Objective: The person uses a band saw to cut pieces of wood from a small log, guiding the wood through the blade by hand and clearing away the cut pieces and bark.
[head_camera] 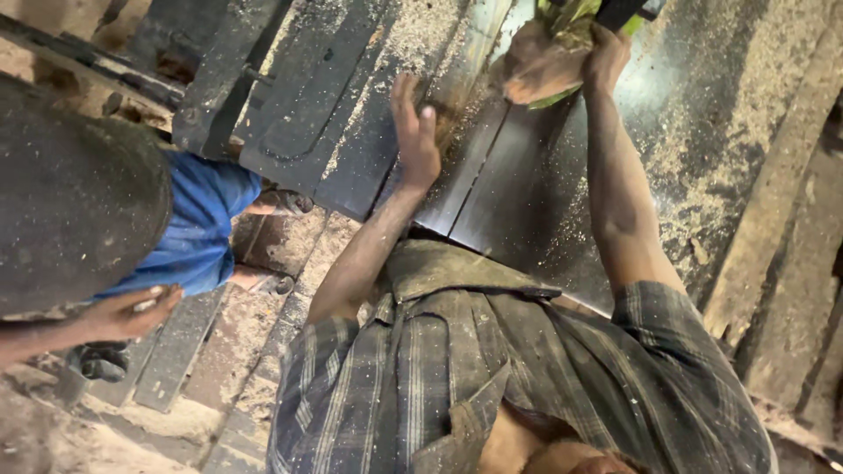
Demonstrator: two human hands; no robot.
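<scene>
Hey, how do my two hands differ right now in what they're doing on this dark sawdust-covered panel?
The left hand lies open, fingers spread, flat on the dark panel; the right hand is curled shut around a power tool with green on it. The left hand sits lower on the panel, nearer the body; the right hand reaches farther up, arm stretched out. Both are bare and over the same sawdust-strewn panel.

A woodworking shop or sawmill was indicated. Sawdust (413, 35) was scattered thickly over the dark metal machine table (527, 202) across the upper middle of the frame — and over the ground at lower left. Rough wooden planks (790, 237) were seen along the right edge, and a heavy dark machine part (70, 193) at the left.
</scene>
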